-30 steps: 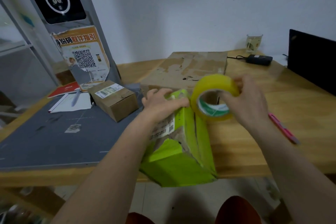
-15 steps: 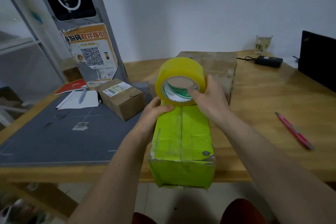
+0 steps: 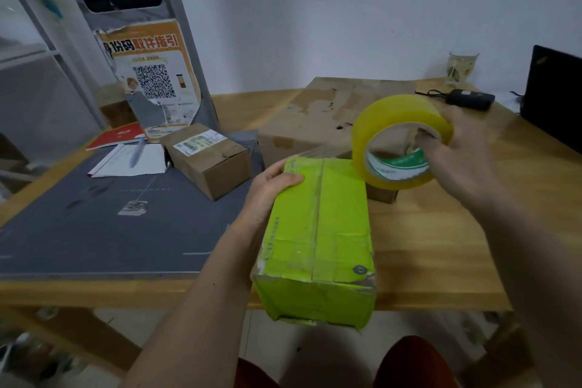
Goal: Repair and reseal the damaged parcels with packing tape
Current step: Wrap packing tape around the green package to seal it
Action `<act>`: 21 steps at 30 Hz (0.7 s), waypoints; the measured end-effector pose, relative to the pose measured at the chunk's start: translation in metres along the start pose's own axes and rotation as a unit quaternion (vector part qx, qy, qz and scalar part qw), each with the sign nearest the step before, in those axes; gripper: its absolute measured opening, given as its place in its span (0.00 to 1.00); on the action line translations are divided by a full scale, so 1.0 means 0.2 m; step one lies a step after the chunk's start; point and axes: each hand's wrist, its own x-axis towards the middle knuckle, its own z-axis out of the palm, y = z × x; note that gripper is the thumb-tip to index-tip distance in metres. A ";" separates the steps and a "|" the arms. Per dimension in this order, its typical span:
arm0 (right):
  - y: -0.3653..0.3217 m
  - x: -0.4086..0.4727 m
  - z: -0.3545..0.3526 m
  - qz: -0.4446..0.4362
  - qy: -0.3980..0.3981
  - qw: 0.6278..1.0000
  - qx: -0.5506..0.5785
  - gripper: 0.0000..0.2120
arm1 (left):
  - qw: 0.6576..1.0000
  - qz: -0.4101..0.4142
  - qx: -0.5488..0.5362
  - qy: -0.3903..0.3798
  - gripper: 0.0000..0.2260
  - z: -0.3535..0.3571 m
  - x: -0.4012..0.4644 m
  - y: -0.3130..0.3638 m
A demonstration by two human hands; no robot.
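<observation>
A bright green parcel lies lengthwise at the table's near edge, its torn front end hanging over the edge. My left hand grips its far left corner, thumb on top. My right hand holds a yellow roll of packing tape just past the parcel's far right corner, fingers through the core. A clear strip of tape seems to run from the roll to the parcel's far end. A large worn cardboard box lies behind them.
A small brown box sits on a grey mat to the left, with papers, a pen and a red booklet behind it. A black adapter, a glass and a dark laptop stand at the back right.
My right hand has carried the tape roll from above the parcel's far end over to the right. The green parcel now lies flat with its seam upward. My left hand stays on its far corner.
</observation>
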 end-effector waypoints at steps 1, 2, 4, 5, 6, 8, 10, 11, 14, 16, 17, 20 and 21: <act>0.01 -0.01 0.00 -0.004 0.000 1.000 -0.002 0.08 | 1.000 -0.001 -0.001 0.001 0.14 0.01 0.00 0.00; 0.01 -0.02 -0.01 -0.008 0.000 1.000 -0.005 0.07 | 1.000 0.003 0.003 -0.002 0.14 0.01 0.00 0.00; 0.03 -0.02 -0.03 -0.011 -0.006 1.000 -0.016 0.06 | 1.000 0.009 0.012 -0.005 0.14 0.00 0.00 0.00; 0.04 -0.02 -0.04 -0.008 -0.011 1.000 -0.021 0.06 | 1.000 0.011 0.018 -0.006 0.16 0.00 -0.01 0.00; 0.05 -0.02 -0.04 -0.002 -0.016 1.000 -0.022 0.06 | 1.000 0.014 0.022 -0.007 0.17 0.00 -0.01 0.00; 0.08 -0.03 -0.05 0.008 -0.019 1.000 -0.020 0.08 | 1.000 0.017 0.021 -0.007 0.16 0.00 -0.02 0.00; 0.10 -0.04 -0.05 0.013 -0.019 0.999 -0.023 0.08 | 1.000 0.013 0.015 -0.008 0.14 0.01 -0.02 0.00; 0.11 -0.05 -0.05 0.016 -0.026 0.999 -0.029 0.08 | 1.000 0.009 0.011 -0.010 0.13 0.01 -0.03 0.01; 0.17 -0.08 -0.03 0.051 -0.066 0.995 -0.051 0.07 | 1.000 -0.001 0.010 -0.027 0.20 0.01 -0.04 0.01; 0.20 -0.13 0.00 0.067 -0.064 0.995 -0.031 0.07 | 0.999 -0.005 0.017 -0.033 0.23 0.00 -0.05 0.02; 0.21 -0.15 0.01 0.074 -0.059 0.995 -0.021 0.07 | 0.999 -0.011 0.018 -0.039 0.23 0.00 -0.05 0.02; 0.22 -0.18 0.02 0.081 -0.052 0.995 -0.014 0.06 | 0.996 -0.039 0.017 -0.075 0.28 -0.01 -0.04 0.04; 0.22 -0.18 0.01 0.082 -0.053 0.995 -0.017 0.06 | 0.994 -0.042 0.016 -0.095 0.30 -0.02 -0.04 0.06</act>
